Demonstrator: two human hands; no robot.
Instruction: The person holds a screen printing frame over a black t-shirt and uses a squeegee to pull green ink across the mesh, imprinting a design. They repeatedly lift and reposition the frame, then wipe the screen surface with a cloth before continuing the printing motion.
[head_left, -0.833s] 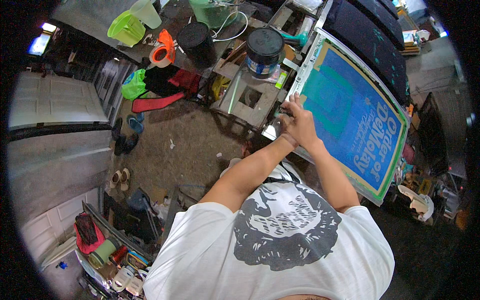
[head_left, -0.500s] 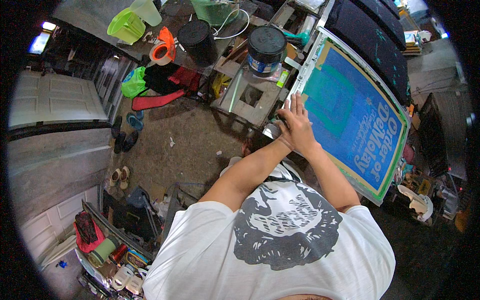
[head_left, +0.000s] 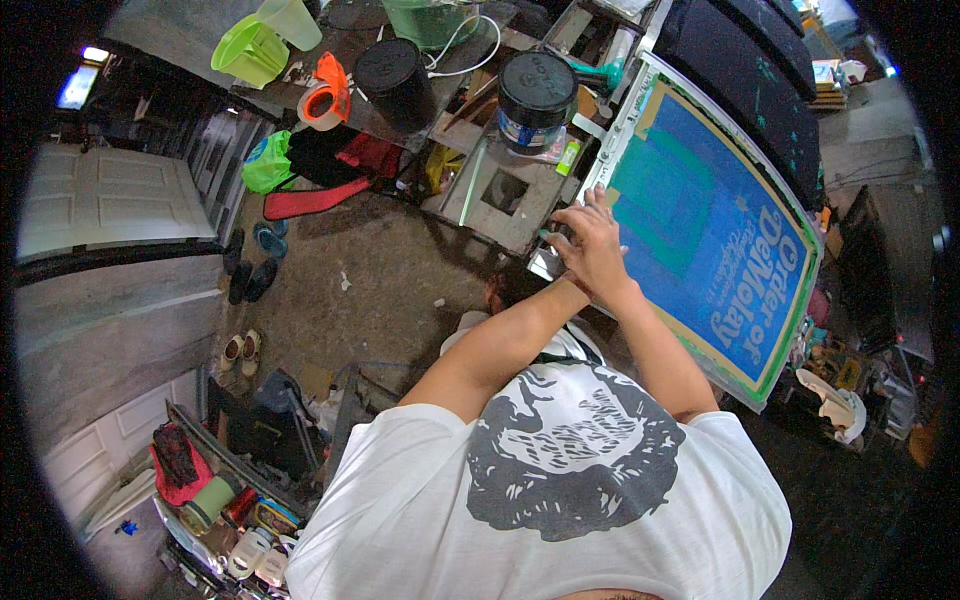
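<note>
One right hand (head_left: 597, 243), head view: fingers now spread wider apart, near the silver metal bar (head_left: 601, 170) left of the blue rectangular mesh screen (head_left: 735, 235). One left hand (head_left: 579, 284): mostly covered, fingers indiscernible. Handling is judged unfinished.

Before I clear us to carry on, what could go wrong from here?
Two risks, as I judge it. The right hand is at the left edge of the framed blue screen, close to its blue face, so a slip might let fingertips press or smear it. The dark-lidded tub stands beyond that hand, near the same edge; a bumped frame or a wide reach could knock it.
</note>
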